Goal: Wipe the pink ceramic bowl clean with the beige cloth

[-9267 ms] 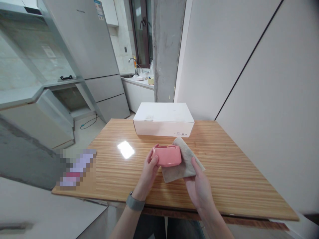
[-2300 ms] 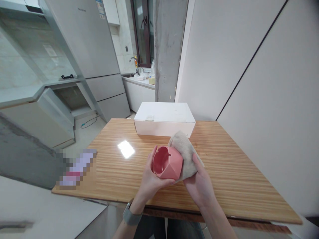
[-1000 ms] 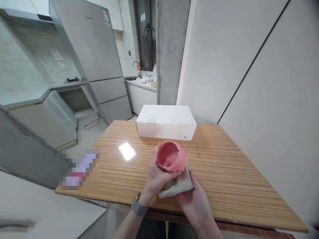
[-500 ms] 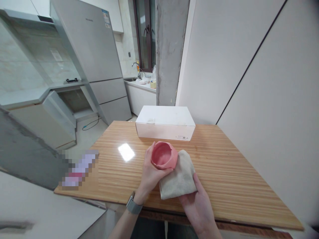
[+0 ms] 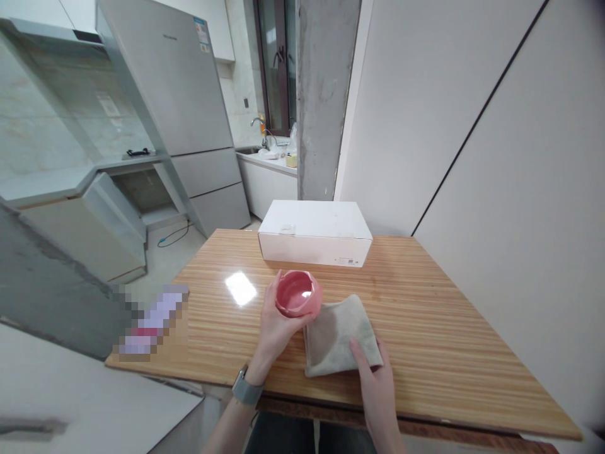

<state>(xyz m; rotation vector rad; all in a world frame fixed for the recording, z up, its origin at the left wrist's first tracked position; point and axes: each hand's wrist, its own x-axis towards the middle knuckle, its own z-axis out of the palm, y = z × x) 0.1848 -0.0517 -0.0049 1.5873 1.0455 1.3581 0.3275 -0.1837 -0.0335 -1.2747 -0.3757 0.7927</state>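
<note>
My left hand (image 5: pixel 275 330) is wrapped round a small pink ceramic bowl (image 5: pixel 297 294) with a notched rim, holding it upright just above the wooden table (image 5: pixel 425 328). To its right a folded beige cloth (image 5: pixel 336 334) lies flat on the table. My right hand (image 5: pixel 373 377) rests on the cloth's near right corner, fingers stretched out flat. A grey watch is on my left wrist.
A closed white cardboard box (image 5: pixel 314 232) stands at the table's far edge. A blurred-out patch (image 5: pixel 151 318) covers the table's near left corner. A white wall runs along the right. A fridge (image 5: pixel 189 107) and kitchen counters lie beyond on the left.
The cloth has come off the bowl and now lies flat on the table. My left hand has carried the bowl left and a little away. My right hand has flattened onto the cloth.
</note>
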